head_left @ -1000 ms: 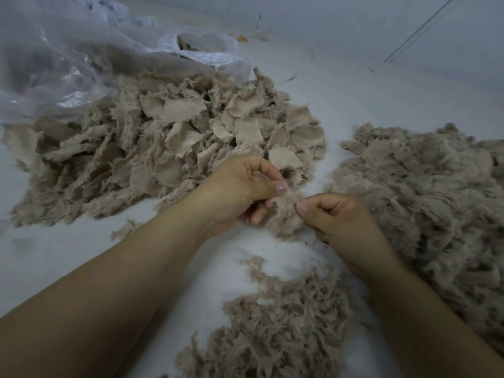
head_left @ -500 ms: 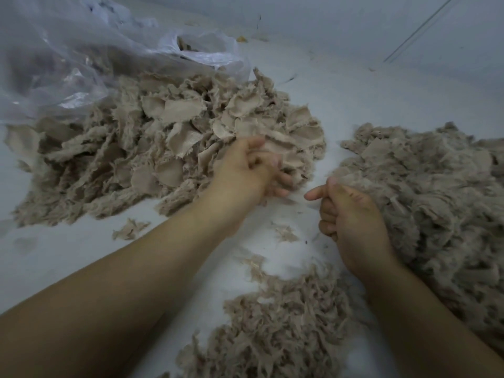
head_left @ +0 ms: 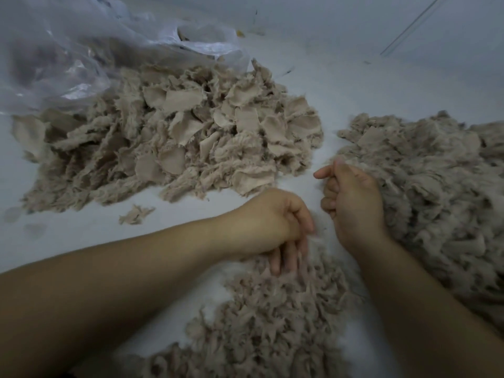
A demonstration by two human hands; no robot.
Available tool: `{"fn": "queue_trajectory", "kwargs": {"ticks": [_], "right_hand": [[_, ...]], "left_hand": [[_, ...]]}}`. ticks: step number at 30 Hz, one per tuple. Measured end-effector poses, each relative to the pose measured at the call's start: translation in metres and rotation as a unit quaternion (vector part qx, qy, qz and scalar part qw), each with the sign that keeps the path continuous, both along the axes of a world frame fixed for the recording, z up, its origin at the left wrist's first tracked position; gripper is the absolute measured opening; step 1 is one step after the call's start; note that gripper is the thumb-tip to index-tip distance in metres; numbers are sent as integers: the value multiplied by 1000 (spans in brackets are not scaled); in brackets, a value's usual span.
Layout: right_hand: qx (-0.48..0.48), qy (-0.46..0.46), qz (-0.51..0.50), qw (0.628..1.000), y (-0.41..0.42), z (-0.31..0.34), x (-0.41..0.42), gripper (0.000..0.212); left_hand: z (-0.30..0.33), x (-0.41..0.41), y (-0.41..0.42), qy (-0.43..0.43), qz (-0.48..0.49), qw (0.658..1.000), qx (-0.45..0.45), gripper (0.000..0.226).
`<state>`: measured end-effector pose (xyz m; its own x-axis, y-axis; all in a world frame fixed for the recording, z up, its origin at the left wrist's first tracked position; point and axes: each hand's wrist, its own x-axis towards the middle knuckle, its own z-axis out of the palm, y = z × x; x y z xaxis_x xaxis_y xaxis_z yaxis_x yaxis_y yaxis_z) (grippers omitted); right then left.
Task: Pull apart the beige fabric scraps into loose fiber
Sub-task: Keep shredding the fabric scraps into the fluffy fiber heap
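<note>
Head view: our left hand [head_left: 275, 225] rests straight fingers on the near fiber pile [head_left: 261, 317]; our right hand [head_left: 351, 197], loosely curled, holds nothing beside the loose fiber [head_left: 425, 192]. Fabric scraps [head_left: 174, 137] lie on the white surface [head_left: 354, 85].

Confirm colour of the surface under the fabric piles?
White, plain and unpatterned, a bit grey in the dim light: the work surface, seen in the head view.

Pale white counter [head_left: 354, 99], heap of beige fabric scraps [head_left: 174, 143] at left, crumpled clear plastic bag [head_left: 81, 50] overlapping its far edge, fluffy fiber pile [head_left: 425, 192] at right, smaller shredded pile [head_left: 272, 317] nearest, one stray scrap [head_left: 135, 214] apart
</note>
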<state>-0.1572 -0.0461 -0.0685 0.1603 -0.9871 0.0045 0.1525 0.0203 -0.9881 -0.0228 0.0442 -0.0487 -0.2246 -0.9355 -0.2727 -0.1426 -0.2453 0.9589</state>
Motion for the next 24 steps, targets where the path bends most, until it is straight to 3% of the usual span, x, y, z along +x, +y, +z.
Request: {"fn": "queue_trajectory", "kwargs": {"ticks": [2, 4, 9, 13, 18, 24], "right_hand": [[-24, 3, -23, 999, 4, 0, 1, 46], [-49, -1, -38, 998, 9, 1, -1, 45], [-28, -40, -120, 992, 9, 7, -3, 48], [-16, -90, -174, 981, 7, 10, -5, 50], [8, -79, -180, 981, 3, 9, -8, 42], [20, -11, -181, 983, -4, 7, -11, 41]], "left_hand": [[1, 0, -16, -87, 84, 989, -83, 21], [-2, -4, -34, -180, 140, 957, -180, 19], [-19, -23, -62, -336, 96, 891, -292, 39], [-15, -41, -83, -394, 11, 849, -351, 54], [-15, -45, -92, -428, -10, 828, -362, 11], [-22, -25, -70, -384, -25, 828, -409, 15]]}}
